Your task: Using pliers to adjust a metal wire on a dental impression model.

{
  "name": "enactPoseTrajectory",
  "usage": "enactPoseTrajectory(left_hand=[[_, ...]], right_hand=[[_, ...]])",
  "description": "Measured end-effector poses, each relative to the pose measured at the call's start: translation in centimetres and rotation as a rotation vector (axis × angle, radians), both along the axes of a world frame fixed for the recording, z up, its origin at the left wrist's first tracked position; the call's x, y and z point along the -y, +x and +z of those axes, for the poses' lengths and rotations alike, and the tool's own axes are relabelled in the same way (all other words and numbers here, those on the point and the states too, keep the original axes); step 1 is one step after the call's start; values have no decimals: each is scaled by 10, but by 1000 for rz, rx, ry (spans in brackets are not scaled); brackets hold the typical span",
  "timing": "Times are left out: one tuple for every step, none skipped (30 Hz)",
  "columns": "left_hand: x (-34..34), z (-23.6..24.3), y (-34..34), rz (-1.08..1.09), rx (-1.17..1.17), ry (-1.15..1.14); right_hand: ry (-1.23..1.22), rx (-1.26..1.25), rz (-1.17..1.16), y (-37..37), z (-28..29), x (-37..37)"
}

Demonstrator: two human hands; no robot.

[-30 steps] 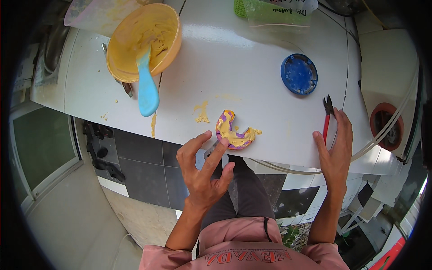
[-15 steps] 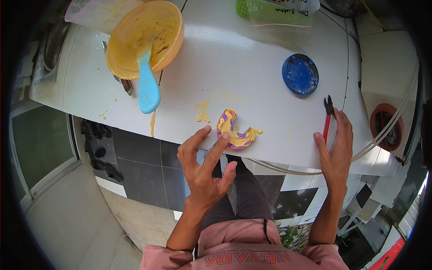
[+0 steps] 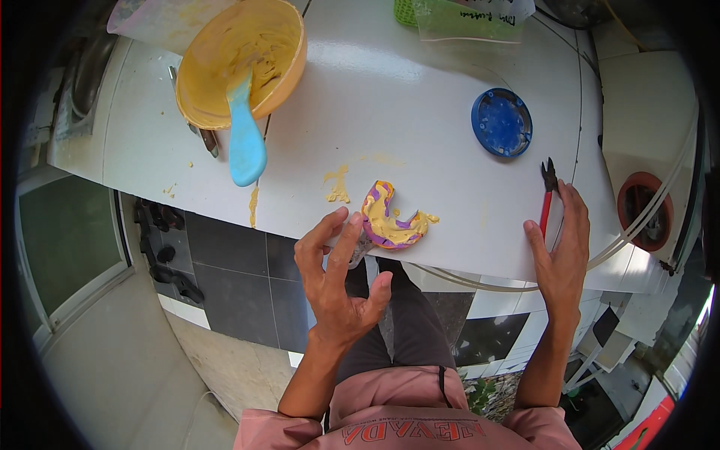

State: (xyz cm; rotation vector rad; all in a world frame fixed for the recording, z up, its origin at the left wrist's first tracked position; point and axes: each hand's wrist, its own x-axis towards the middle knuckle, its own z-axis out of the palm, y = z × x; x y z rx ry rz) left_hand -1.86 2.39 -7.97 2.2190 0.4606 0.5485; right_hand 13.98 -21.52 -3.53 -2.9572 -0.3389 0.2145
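Note:
A horseshoe-shaped purple-and-orange dental impression (image 3: 387, 240), coated with yellow plaster-like paste, lies at the table's front edge. A translucent piece (image 3: 358, 253), perhaps its tray handle, juts past the edge, partly behind my fingers. My left hand (image 3: 336, 277) is just left of the impression with its fingers apart; whether a fingertip touches the translucent piece I cannot tell. On the right, my right hand (image 3: 561, 244) rests spread at the table edge. Red-handled cutting pliers (image 3: 547, 199) lie between its thumb and fingers, not gripped; the handle ends are partly hidden.
An orange bowl (image 3: 281, 94) of yellow paste holds a light-blue spatula (image 3: 247, 142). Beneath the bowl's left side lies a knife-like tool (image 3: 209, 141). A round blue lid-like piece (image 3: 502, 123) sits at right. Plastic bags (image 3: 469, 26) and a green basket (image 3: 405, 13) are far back. Paste smears (image 3: 337, 186) mark the table.
My left index finger has drawn back from the impression's left side, uncovering more of it and the translucent piece. My right hand and the pliers stay in place.

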Motion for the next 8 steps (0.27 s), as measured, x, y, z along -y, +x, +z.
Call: enactPoseTrajectory(left_hand=[[0,-1,1,24,16,-11],[1,-2,1,24,16,-11],[2,-2,2,35,37,-31],[2,-3,3,45,59,-51],[2,-3,2,47,59,-52],[1,-3,2,32,52,-28],[0,-3,1,17,44,-5],[0,-3,1,20,45,-5]], right_hand=[[0,-1,-3,0,0,0],[-1,0,-2,0,1,0],[-2,1,5,1,1,-1],[-4,3,12,1,2,-1],[-4,4,13,2,2,0],[-8,2,11,2,1,0],[-12,1,9,2,1,0],[-6,13,8,2,1,-1]])
